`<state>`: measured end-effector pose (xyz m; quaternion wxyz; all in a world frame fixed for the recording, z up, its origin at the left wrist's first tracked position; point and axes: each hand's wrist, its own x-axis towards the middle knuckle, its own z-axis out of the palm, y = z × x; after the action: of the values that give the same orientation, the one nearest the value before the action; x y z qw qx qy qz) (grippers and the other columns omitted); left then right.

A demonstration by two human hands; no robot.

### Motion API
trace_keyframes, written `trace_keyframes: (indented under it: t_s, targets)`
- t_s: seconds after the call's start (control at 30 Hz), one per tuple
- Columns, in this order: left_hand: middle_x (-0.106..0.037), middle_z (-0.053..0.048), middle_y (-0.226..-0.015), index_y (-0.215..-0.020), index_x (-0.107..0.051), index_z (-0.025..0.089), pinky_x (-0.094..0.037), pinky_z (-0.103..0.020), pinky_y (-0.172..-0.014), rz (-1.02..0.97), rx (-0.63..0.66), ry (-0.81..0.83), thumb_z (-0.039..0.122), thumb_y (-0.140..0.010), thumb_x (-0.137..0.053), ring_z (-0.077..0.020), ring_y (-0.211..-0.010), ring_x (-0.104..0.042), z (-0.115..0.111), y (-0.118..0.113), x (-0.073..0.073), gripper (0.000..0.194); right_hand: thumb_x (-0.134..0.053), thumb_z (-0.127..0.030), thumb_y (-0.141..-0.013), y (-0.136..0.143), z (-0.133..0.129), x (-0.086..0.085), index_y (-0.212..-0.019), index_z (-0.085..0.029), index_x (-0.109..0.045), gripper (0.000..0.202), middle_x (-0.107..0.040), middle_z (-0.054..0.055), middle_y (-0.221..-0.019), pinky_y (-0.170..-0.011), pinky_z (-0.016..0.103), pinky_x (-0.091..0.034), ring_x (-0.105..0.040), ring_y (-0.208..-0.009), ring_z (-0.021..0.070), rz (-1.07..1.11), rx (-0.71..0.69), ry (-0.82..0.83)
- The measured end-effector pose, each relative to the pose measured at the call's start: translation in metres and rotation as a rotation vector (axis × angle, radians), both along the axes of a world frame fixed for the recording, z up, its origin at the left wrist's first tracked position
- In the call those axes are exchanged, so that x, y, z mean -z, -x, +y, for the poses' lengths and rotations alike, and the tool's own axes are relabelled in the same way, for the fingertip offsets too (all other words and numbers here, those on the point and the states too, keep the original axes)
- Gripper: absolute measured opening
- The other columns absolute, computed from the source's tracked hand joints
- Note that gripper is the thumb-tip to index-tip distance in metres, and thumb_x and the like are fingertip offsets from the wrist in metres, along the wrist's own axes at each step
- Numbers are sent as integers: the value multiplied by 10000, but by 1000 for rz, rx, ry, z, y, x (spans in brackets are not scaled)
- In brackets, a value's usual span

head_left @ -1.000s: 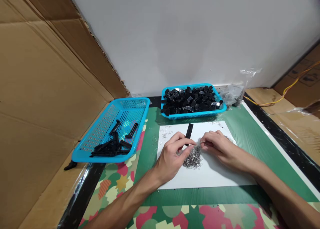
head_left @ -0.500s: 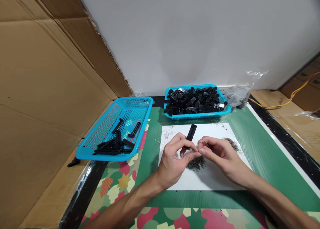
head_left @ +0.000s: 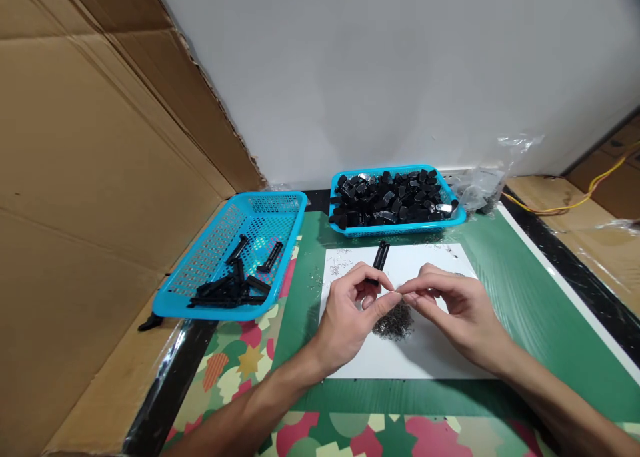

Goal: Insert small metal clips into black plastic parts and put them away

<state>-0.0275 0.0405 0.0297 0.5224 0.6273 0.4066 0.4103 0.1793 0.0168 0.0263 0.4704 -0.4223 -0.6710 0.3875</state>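
Work appears midway on one part [head_left: 381, 256], right of center frame — similar strips [head_left: 225, 291], perhaps finished, lie in the left basket [head_left: 225, 313], black pieces [head_left: 395, 198] heap the upper-center basket [head_left: 400, 230], and a metal pile [head_left: 393, 325] sits below. The left hand [head_left: 345, 314], thumb and forefinger pinched, seems to hold the part in curled fingers; the right hand [head_left: 463, 314] is pinched closed, contents too small to tell. The part looks slim, black and grooved.

Brown cardboard panel [head_left: 100, 144], grey wall [head_left: 375, 70], yellow cable [head_left: 594, 188]
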Motion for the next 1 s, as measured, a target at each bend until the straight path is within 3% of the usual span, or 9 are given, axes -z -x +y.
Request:
trace_keyframes:
  t_s: [0.17,0.33,0.8,0.9,1.0]
  targets:
    - [-649,-28,-907,-992,-754,162,-420,-259,-710,34,84,56,404,-949,-770,-142,-794,-571,0,0,2,247,-670,-138,-991,-1,0,2,-1036,-240,-791,164,-647,5,-733,-627,312,-439,-578,-706,170,-112,23,-239]
    - [-632,-26,-861,-879,-734,151,-425,-261,-709,39,78,37,410,-953,-763,-145,-786,-563,0,0,3,271,-690,-128,-981,-2,1,2,-1027,-238,-790,155,-598,-2,-679,-573,312,-427,-543,-636,165,-167,69,-363]
    - [-618,-30,-850,-892,-778,165,-409,-269,-705,66,110,-7,396,-957,-753,-154,-790,-555,1,3,-2,242,-687,-204,-987,-2,-2,1,-956,-228,-765,87,-598,0,-714,-602,309,-440,-578,-673,165,-128,43,-195]
    - [-611,-35,-921,-994,-783,187,-425,-284,-739,128,135,-43,408,-1001,-687,-159,-806,-549,0,5,-3,241,-688,-203,-974,-3,-2,2,-937,-225,-760,84,-594,-1,-703,-587,312,-435,-567,-652,165,-129,63,-202]
    - [-632,-58,-1044,-1128,-759,214,-451,-324,-880,148,176,-77,403,-1090,-515,-195,-945,-594,0,6,-4,311,-684,-186,-961,-4,-2,-1,-929,-229,-760,92,-575,-5,-678,-568,314,-417,-547,-623,162,-164,129,-276]
